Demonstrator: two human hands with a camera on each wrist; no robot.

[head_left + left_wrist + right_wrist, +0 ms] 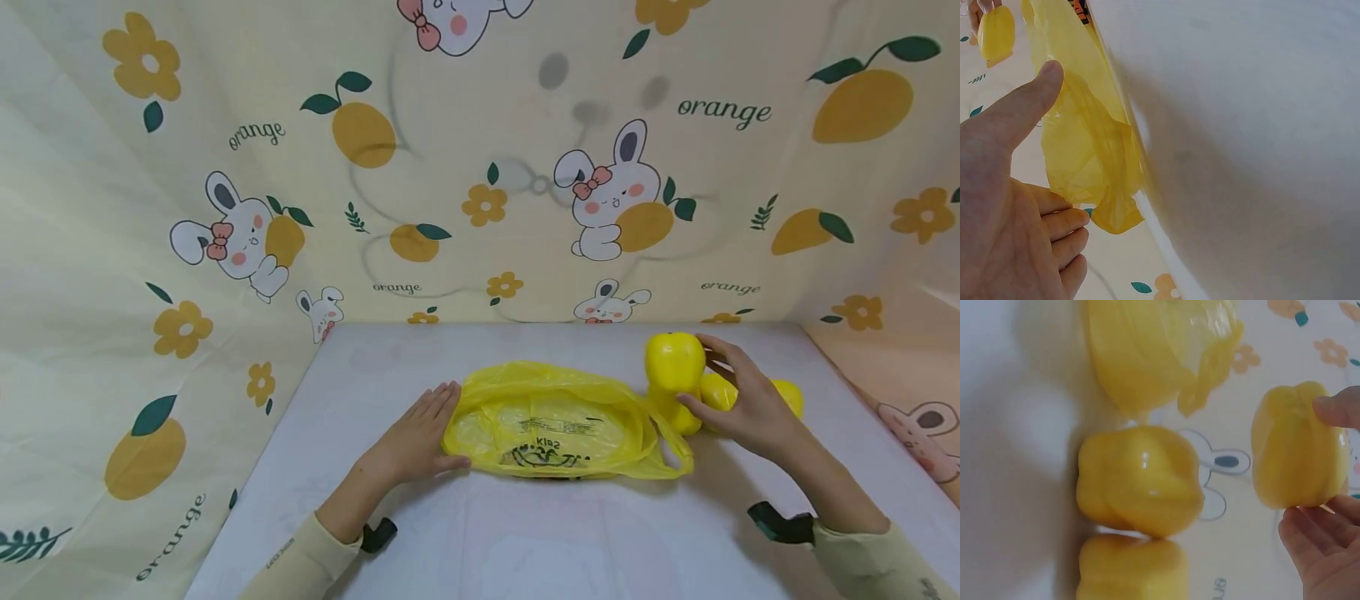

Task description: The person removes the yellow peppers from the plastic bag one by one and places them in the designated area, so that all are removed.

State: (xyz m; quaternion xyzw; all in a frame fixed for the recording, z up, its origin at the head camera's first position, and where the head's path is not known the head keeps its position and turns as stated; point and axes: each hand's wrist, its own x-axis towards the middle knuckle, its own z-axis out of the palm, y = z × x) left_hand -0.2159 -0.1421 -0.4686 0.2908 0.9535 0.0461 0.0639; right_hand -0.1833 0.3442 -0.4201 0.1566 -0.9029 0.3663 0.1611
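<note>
A yellow plastic bag (pixel 555 417) with black print lies flat on the table. My left hand (pixel 423 433) rests at the bag's left end, fingers fairly straight and thumb apart; the left wrist view shows this hand (pixel 1022 212) beside the thin plastic (pixel 1085 137). My right hand (pixel 750 408) grips a yellow bell pepper (pixel 675 362) between thumb and fingers, raised off the table. In the right wrist view that held pepper (pixel 1291 450) is apart from the other peppers. Below it, next to the bag's right handle (pixel 678 450), stands another yellow pepper (pixel 678 417).
More yellow peppers, one in the middle (pixel 718 390) and one farther right (pixel 789 396), sit on the white table (pixel 525 533), partly behind my right hand. A printed cloth backdrop (pixel 465 167) rises behind the table and along both sides.
</note>
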